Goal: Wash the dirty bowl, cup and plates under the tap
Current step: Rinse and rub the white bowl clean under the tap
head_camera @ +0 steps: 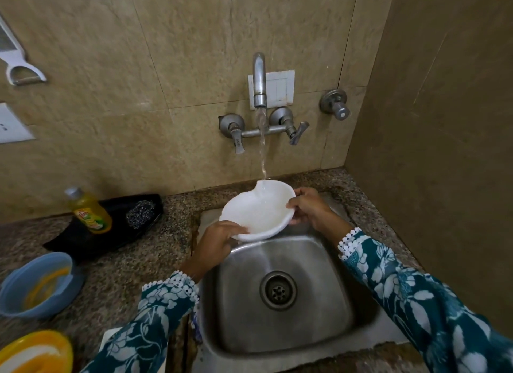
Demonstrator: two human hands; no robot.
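— Beige stone tiles back a speckled granite surface (133, 264) with one square steel sink (327, 284) set into it. What's being held?

— One white bowl (258, 210), smooth and glossy, with a wavy rim. It's tilted above the far edge of the sink, and the stream from the single curved metal tap (259, 78) lands on its far rim.

— And the hands?

— Two, both gripping it. The left hand (219, 240) pinches the near-left rim, thumb inside. The right hand (311, 206) clasps the right rim, fingers curled under. Both sleeves are teal with white flowers and lace cuffs.

— What else is on the surface?

— To the left, one blue bowl (36, 285) smeared with yellow inside, resting on a blue plate. One yellow dish (36, 353) at the bottom corner, streaked white. Further back, a black tray (83, 240) holds one yellow detergent bottle (90, 211) and one wiry steel scrubber (140, 213).

— Tap handles?

— Two lever handles below the spout, plus one separate round valve (334, 103) to the right.
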